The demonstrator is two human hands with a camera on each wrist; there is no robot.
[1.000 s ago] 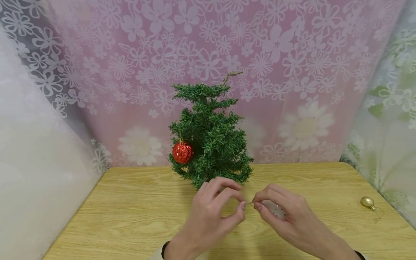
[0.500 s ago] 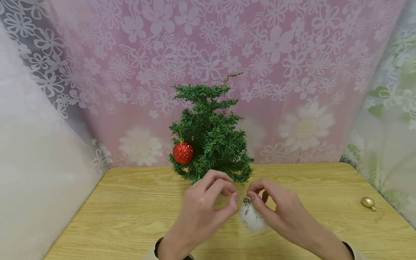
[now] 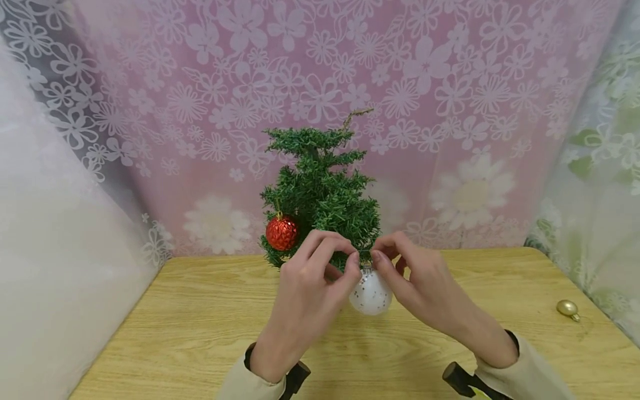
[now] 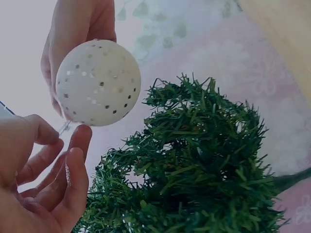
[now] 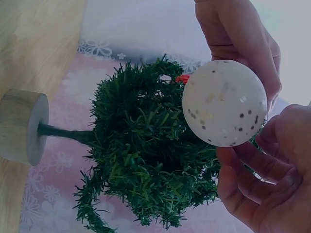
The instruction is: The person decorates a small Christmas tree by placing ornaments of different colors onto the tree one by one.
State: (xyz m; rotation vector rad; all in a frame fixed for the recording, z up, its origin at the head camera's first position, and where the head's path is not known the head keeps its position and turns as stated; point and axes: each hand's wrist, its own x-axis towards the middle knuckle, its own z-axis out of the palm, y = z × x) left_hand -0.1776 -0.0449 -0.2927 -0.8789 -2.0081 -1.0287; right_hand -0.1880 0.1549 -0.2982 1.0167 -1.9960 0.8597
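A white Christmas bauble [image 3: 371,294] with silver dots hangs between the two hands, in front of the small artificial Christmas tree [image 3: 320,194]. My left hand [image 3: 312,278] pinches its thin hanging string between thumb and index finger; the left wrist view shows the string [image 4: 65,127] at those fingertips. From the other side my right hand [image 3: 420,278] pinches the string just above the silver cap. Both sets of fingertips are close together, level with the tree's lower branches. In the right wrist view the bauble [image 5: 225,103] hides part of the branches.
A red bauble [image 3: 281,232] hangs on the tree's left side. A small gold bauble [image 3: 567,308] lies at the right of the wooden table [image 3: 200,322]. The tree stands on a round wooden base [image 5: 24,127]. Behind it hangs a pink flowered curtain [image 3: 320,66].
Both hands have moved forward toward the tree, raising the white bauble. It now hangs in full view between them; a second ago the right hand mostly hid it.
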